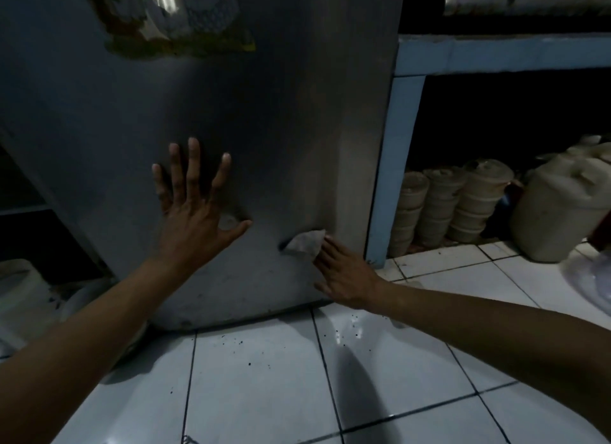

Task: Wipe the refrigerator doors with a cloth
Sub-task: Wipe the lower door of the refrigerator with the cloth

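The right hand pinches a cloth against the refrigerator door, near its lower right corner; left hand lies spread flat. Much of the door seems unwiped.

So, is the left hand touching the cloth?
Apart. The head view shows the left hand spread flat on the refrigerator door, with bare door between it and the cloth at the right hand.

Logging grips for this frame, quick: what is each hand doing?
Left hand: open, fingers spread flat on the refrigerator door.
Right hand: pressing the cloth against the door.
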